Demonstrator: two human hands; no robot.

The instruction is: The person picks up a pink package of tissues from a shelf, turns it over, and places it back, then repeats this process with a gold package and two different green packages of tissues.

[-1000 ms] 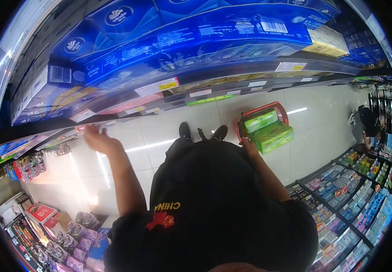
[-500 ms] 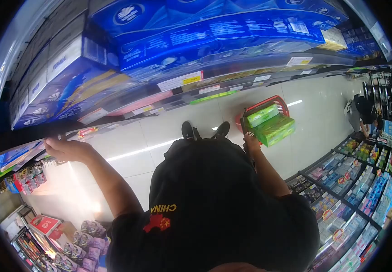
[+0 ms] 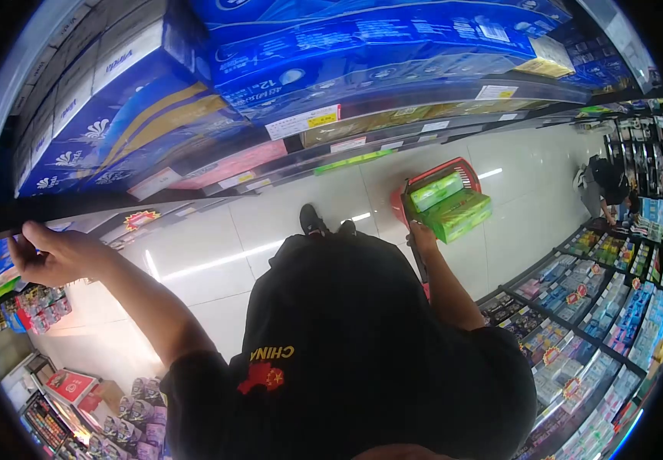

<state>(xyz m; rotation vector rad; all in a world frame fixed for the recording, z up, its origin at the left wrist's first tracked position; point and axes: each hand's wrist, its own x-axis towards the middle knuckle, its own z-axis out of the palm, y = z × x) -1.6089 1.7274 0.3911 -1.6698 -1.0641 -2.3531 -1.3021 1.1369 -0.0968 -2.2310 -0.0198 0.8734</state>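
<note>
My left hand [image 3: 51, 257] is at the dark shelf edge [image 3: 90, 212] on the left. Its thumb is raised to the edge, apart from the loosely curled fingers, and I see nothing held. Above it are blue-and-white Vinda cartons [image 3: 128, 107] and a long blue plastic-wrapped pack [image 3: 362, 50]. My right hand [image 3: 423, 239] is closed around the dark handle [image 3: 417, 261] of a red shopping basket [image 3: 465, 170] on the floor. Inside the basket, two green packs [image 3: 458, 215] lie side by side, the nearer one partly over the rim.
Price tags [image 3: 303, 121] line the shelf front. Low shelves of small packets [image 3: 577, 307] run along the right, with a person [image 3: 607, 184] bending near their far end. Purple packs [image 3: 143, 414] and a red box [image 3: 72, 385] are at lower left. Pale tiled floor [image 3: 270, 215] lies between.
My left hand has moved left along the shelf edge, and more of its fingers show. The cartons appear larger. My right hand keeps hold of the basket handle; one foot is now mostly hidden.
</note>
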